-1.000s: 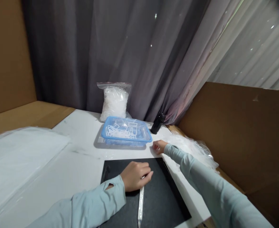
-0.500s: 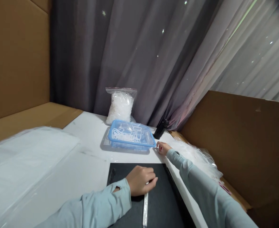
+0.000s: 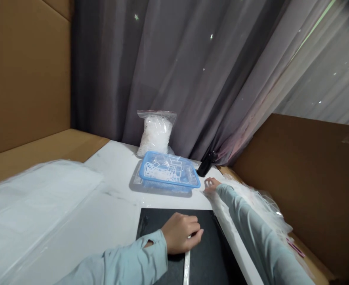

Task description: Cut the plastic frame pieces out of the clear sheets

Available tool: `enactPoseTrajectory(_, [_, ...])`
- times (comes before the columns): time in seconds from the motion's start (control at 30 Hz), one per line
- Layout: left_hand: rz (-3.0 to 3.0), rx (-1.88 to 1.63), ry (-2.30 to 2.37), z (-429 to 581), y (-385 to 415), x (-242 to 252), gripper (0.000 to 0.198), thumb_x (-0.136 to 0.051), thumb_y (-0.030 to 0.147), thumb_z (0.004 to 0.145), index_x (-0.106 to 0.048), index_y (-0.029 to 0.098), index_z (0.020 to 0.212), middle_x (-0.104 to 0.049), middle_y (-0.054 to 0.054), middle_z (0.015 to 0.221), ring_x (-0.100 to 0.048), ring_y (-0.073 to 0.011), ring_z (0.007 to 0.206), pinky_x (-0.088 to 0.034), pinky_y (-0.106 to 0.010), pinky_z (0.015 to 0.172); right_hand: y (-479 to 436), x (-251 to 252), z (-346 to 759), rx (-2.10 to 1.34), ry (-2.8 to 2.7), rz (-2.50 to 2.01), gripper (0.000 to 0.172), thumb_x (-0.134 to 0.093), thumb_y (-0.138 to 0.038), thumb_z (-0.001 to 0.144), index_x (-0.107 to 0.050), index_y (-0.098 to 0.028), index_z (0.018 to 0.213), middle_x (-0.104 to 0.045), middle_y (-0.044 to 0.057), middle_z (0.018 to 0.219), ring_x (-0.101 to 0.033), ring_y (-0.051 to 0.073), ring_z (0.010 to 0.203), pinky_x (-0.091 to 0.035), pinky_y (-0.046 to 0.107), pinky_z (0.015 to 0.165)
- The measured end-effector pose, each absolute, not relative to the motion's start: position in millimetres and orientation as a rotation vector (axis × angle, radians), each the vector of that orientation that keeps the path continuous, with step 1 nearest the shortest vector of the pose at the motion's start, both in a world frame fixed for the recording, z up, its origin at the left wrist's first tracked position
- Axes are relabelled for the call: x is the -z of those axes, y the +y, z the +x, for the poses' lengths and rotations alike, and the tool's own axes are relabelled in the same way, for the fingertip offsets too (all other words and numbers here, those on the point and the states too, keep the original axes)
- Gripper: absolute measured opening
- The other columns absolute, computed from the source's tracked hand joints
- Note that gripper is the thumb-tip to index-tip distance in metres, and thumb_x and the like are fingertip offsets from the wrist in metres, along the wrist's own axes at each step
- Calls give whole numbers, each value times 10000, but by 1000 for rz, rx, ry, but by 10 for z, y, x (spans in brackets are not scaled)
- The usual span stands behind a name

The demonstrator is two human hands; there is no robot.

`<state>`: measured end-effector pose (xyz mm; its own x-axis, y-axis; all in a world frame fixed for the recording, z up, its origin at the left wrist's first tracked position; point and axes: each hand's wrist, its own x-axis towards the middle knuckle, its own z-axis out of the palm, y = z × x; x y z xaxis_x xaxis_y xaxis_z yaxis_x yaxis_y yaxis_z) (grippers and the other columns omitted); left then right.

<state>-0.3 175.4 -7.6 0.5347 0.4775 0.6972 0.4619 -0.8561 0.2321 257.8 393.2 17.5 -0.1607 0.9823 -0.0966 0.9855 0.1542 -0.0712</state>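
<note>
My left hand (image 3: 182,232) is closed round the upper end of a narrow white strip (image 3: 186,269), above a black board (image 3: 210,245). My right hand (image 3: 211,185) is just right of the blue basket, fingers apart and slightly curled, with nothing visible between them. The blue basket (image 3: 170,184) holds white plastic pieces, several of them frame-shaped. Behind it stands a clear zip bag (image 3: 155,134) filled with white material.
A black cylindrical object (image 3: 206,164) leans behind my right hand. Clear plastic bags (image 3: 257,202) lie at the right beside a pink-handled item (image 3: 295,247). A large plastic-wrapped stack (image 3: 37,206) covers the left. Cardboard walls (image 3: 317,174) flank the white table (image 3: 115,198).
The view has shifted, moving the scene slightly rightward in the picture. My right hand's fingers have spread a little. My left hand stays on the white strip.
</note>
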Motion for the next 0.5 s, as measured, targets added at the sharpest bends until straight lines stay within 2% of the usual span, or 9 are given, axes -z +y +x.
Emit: enactPoseTrajectory(0.5, [2740,-1243,841,-2,1749,63,310,-486,223,930,-497,187,622,-499,26,617,-481,-101,538,-280,-278,514,3993,-297,2473,138,2418,2058,291,-612,-341,978,-597,-164,1209,-613,82,1193,-639,208,994,-565,394,847])
